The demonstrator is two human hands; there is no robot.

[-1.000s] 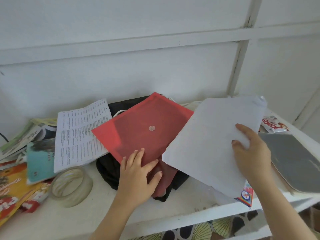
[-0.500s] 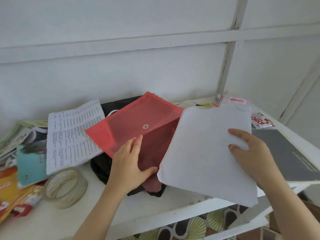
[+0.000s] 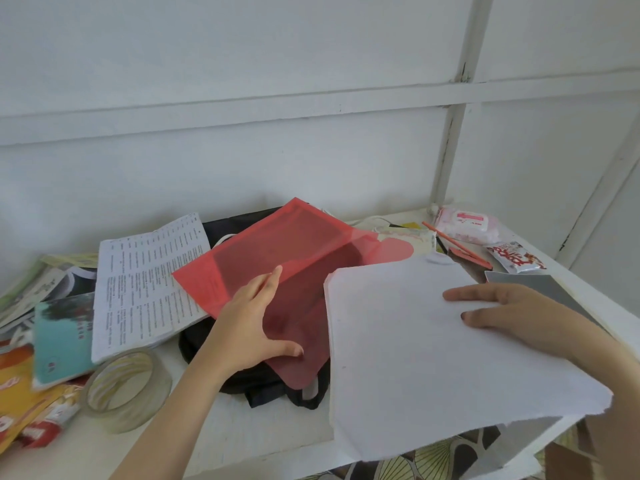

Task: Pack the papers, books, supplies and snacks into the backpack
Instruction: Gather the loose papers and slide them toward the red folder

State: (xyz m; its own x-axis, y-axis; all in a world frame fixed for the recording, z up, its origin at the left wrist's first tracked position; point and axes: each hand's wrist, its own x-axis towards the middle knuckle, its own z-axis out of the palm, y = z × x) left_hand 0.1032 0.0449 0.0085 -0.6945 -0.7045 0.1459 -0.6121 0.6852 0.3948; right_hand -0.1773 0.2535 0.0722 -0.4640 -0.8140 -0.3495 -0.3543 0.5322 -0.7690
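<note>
A red translucent folder [image 3: 294, 244] lies on the black backpack [image 3: 270, 393] in the middle of the white desk, its flap folded back to the right. My left hand [image 3: 249, 327] spreads its mouth: straight fingers lift the top sheet and the thumb presses the lower sheet. My right hand [image 3: 512, 313] grips a stack of white papers [image 3: 415, 358] just right of the folder. The stack's near corner hangs past the desk's front edge.
A printed sheet [image 3: 145, 282], a teal book [image 3: 62, 337], orange snack packs [image 3: 20, 403] and a tape roll [image 3: 126, 389] lie at left. A grey book [image 3: 540, 289], a snack pack [image 3: 516, 259], a tissue pack [image 3: 467, 223] and a red pencil [image 3: 450, 240] lie at right.
The folder's flap has come open and its mouth is spread wide by my left hand. My right hand has brought the papers lower and flatter beside the opening.
</note>
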